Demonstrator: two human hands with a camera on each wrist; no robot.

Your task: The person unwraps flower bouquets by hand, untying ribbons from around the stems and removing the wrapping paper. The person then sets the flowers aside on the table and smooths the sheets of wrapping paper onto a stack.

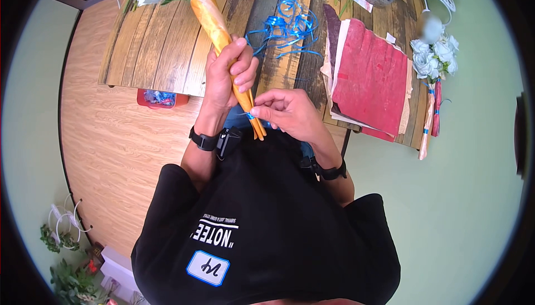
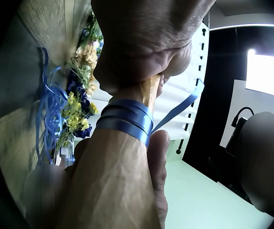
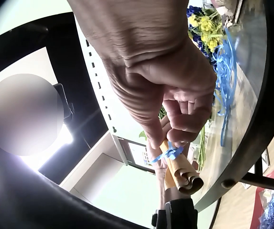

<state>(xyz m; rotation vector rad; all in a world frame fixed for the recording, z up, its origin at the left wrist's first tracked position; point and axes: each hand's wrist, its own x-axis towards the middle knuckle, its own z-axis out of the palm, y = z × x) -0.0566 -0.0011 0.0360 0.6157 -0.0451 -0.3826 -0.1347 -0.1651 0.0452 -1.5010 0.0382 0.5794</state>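
Left hand (image 1: 231, 73) grips paper roll (image 1: 216, 25), slanting far-left to near-right; right hand (image 1: 291, 114) pinches ribbon (image 2: 126, 118); only right wrist view shows its knot (image 3: 172, 153)

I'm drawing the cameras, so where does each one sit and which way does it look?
Head: on the person's head, looking down at the left hand, right hand and orange paper roll; arms and black shirt show.
Left wrist: looks along the left hand, across the top, at the blue ribbon band round the roll.
Right wrist: looks past the right hand to the roll's end; the other arm's black wristband shows too.
All three share the roll and loose blue ribbon.
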